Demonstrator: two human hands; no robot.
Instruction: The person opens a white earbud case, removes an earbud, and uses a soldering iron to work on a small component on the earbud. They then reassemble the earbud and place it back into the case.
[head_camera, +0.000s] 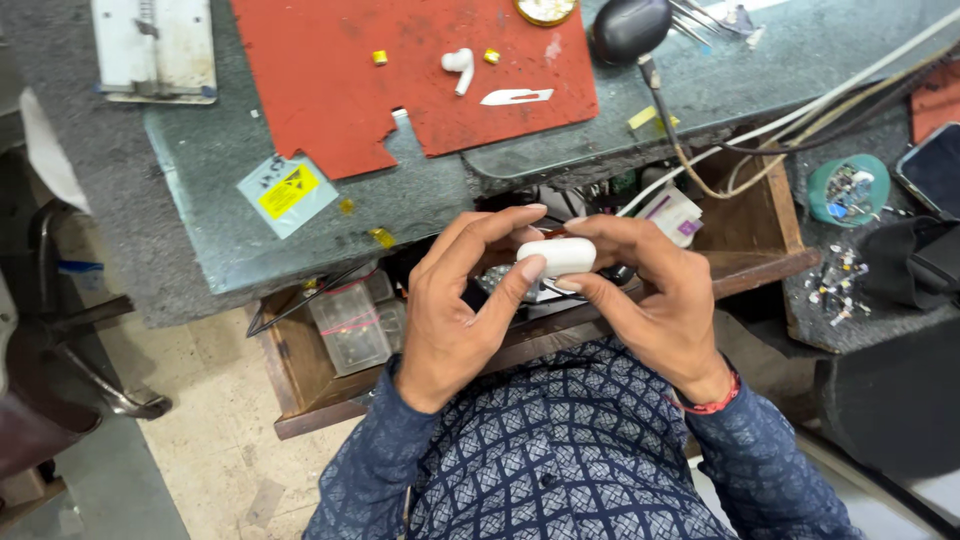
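head view — both hands clasp white case (557, 255) over drawer edge.

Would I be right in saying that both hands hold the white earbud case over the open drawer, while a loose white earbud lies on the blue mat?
Not quite: the head view shows the mat is red, not blue. The rest stands: left hand and right hand hold the white case over the open drawer, and the earbud lies on the mat.
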